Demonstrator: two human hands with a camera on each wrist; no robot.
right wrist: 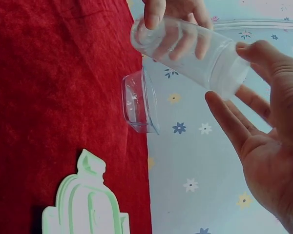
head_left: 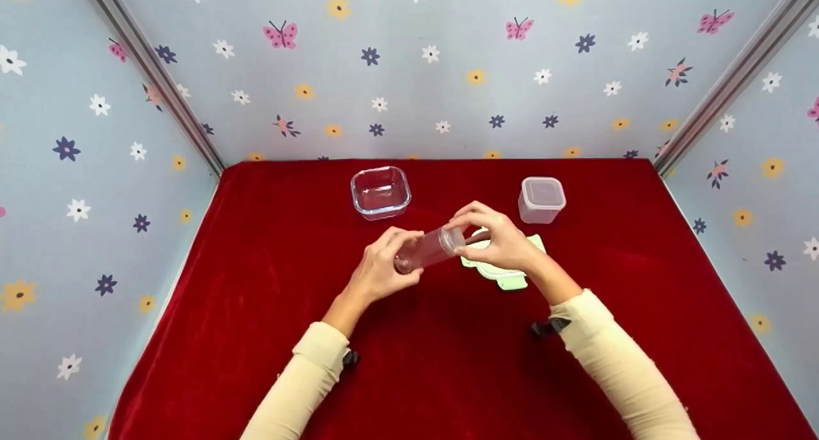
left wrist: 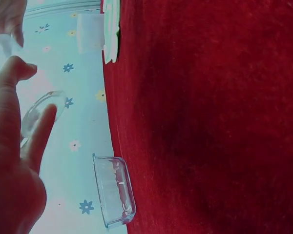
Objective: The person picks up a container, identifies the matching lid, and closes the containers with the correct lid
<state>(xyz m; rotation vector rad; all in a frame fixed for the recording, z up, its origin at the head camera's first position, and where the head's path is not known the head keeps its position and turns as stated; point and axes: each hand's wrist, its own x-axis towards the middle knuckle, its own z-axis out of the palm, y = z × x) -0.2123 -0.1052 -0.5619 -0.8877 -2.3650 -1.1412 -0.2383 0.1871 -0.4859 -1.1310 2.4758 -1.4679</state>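
Observation:
Both hands hold a clear cylindrical jar (head_left: 426, 251) tilted above the red cloth, its capped end higher and toward the right. My left hand (head_left: 376, 268) grips the jar near its base, thumb below and fingers above. At the other end, my right hand (head_left: 505, 240) pinches the translucent lid (right wrist: 229, 73) between thumb and fingertips. The lid sits on the jar's mouth in the right wrist view. Through the clear wall, the left fingers (right wrist: 185, 44) show behind the jar, which looks empty. In the left wrist view most of the jar is hidden by the left hand.
A pale green clip-on lid (head_left: 508, 279) lies on the red cloth (head_left: 256, 312), partly under the right hand. Farther back stands an open square glass container (head_left: 382, 213) at left. A small translucent box with its lid (head_left: 542, 194) stands at right. Patterned walls (head_left: 435, 88) enclose the table.

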